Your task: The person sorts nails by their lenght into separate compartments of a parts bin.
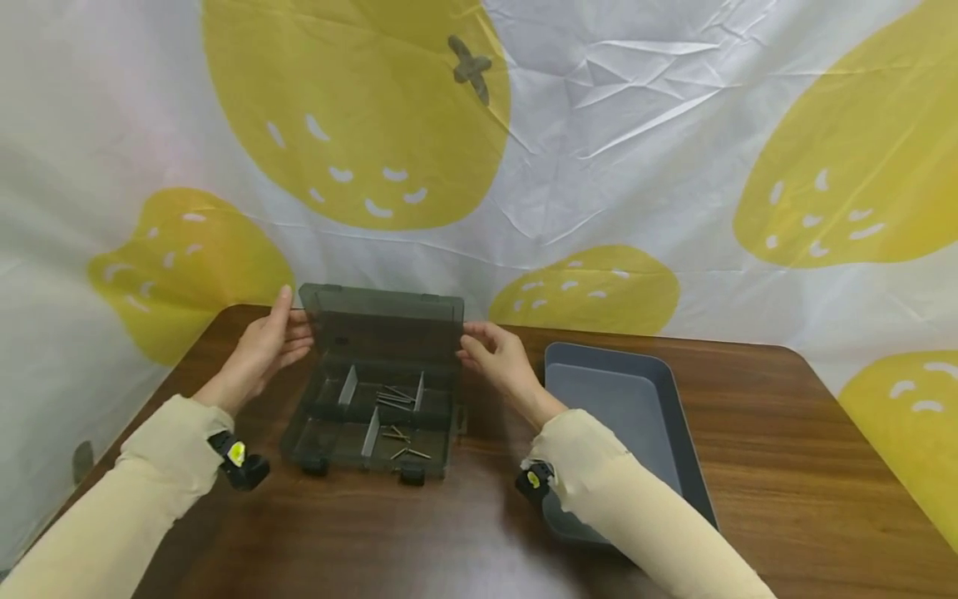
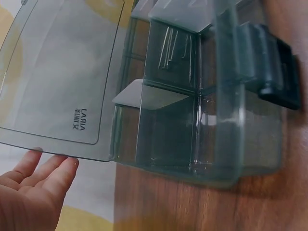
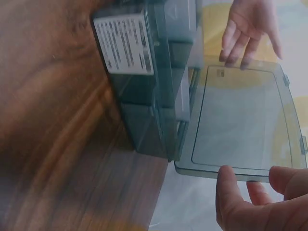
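Observation:
A smoky translucent organizer box (image 1: 374,420) sits on the wooden table (image 1: 748,466) with its lid (image 1: 385,320) standing upright. My left hand (image 1: 294,323) rests straight fingers against the lid's left edge, thumb raised. My right hand (image 1: 470,341) pinches the lid's right edge, thumb in front and fingers behind. Thin metal nails (image 1: 397,398) lie in the middle compartments. In the left wrist view, fingertips (image 2: 67,166) touch the lid (image 2: 57,72) beside the box (image 2: 192,120). In the right wrist view, the right hand (image 3: 250,192) grips the lid (image 3: 240,120) and the left hand (image 3: 248,33) is behind it.
A grey plastic tray (image 1: 659,391) lies just right of the box, partly under my right forearm. A lemon-print cloth hangs behind the table. A dark latch (image 2: 274,67) sticks out from the box front, and a white label (image 3: 125,43) is on its underside.

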`<move>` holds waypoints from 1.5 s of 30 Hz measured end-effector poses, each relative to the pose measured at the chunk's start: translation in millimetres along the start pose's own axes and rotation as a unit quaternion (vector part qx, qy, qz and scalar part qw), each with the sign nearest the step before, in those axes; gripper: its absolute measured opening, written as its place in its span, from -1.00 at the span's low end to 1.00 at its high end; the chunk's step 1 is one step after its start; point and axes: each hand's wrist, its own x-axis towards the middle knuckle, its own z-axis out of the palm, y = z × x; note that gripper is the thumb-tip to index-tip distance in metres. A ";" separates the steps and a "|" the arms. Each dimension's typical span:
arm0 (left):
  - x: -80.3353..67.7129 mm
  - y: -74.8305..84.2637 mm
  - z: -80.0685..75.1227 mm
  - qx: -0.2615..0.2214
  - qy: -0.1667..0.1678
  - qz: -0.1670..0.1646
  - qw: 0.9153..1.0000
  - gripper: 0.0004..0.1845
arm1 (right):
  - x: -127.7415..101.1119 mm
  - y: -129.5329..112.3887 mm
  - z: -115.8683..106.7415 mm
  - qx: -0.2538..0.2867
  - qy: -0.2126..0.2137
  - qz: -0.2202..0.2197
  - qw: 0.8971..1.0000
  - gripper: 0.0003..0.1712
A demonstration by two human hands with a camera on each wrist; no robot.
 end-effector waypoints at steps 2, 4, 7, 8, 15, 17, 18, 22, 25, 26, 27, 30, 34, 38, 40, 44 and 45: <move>-4.6 -1.1 -3.2 0.015 -0.001 0.006 1.000 -0.01 | -5.9 -1.4 0.9 -0.006 -0.008 -0.001 1.000 -0.59; -9.3 -4.5 -7.2 0.029 -0.004 0.011 1.000 0.02 | -12.3 -3.1 1.7 -0.009 -0.020 -0.002 1.000 -0.56; -17.2 -12.7 -13.1 0.043 -0.002 0.020 0.999 0.02 | -22.1 -4.3 2.8 -0.024 -0.037 -0.008 0.999 -0.52; -21.0 -14.7 -14.3 0.046 -0.006 0.022 0.999 0.02 | -25.4 -4.2 3.0 -0.034 -0.041 -0.013 0.999 -0.50; -52.0 -22.9 -13.7 0.089 -0.047 0.066 0.993 -0.18 | -50.1 -0.4 5.4 -0.072 -0.054 -0.018 0.996 -0.38; -58.7 -27.9 -12.5 0.100 -0.054 0.089 0.989 -0.27 | -57.0 1.4 7.2 -0.076 -0.054 -0.015 0.996 -0.37; -62.0 -30.7 -11.9 0.108 -0.056 0.099 0.988 -0.30 | -60.2 2.7 8.5 -0.081 -0.051 -0.014 0.995 -0.37; -75.2 -41.8 -10.4 0.142 -0.052 0.113 0.982 -0.35 | -72.7 8.8 15.5 -0.107 -0.042 -0.014 0.993 -0.35; -84.2 -49.7 -9.6 0.182 -0.032 0.113 0.976 -0.37 | -79.6 14.1 21.8 -0.115 -0.045 -0.012 0.992 -0.32; -86.3 -52.4 -9.2 0.194 -0.025 0.112 0.974 -0.37 | -81.3 15.8 23.9 -0.119 -0.047 -0.011 0.992 -0.31; -88.6 -54.9 -9.2 0.206 -0.019 0.110 0.972 -0.38 | -82.9 17.4 25.8 -0.120 -0.049 -0.012 0.992 -0.31; -94.4 -62.1 -8.9 0.230 -0.004 0.103 0.968 -0.38 | -86.3 23.2 31.6 -0.129 -0.053 -0.012 0.990 -0.30; -97.4 -70.1 -6.1 0.249 0.012 0.105 0.963 -0.38 | -89.7 31.1 35.2 -0.137 -0.056 -0.010 0.989 -0.30; -99.2 -76.3 -1.5 0.280 0.028 0.121 0.952 -0.39 | -93.0 36.2 37.1 -0.136 -0.055 -0.011 0.989 -0.32; -99.4 -78.2 1.0 0.292 0.031 0.125 0.948 -0.39 | -94.0 37.3 37.9 -0.137 -0.050 -0.013 0.989 -0.33; -99.3 -80.1 4.0 0.299 0.032 0.121 0.946 -0.36 | -95.5 38.4 39.4 -0.138 -0.039 -0.012 0.990 -0.33; -99.3 -80.4 4.5 0.296 0.031 0.120 0.947 -0.36 | -96.1 38.4 39.5 -0.137 -0.037 -0.011 0.990 -0.33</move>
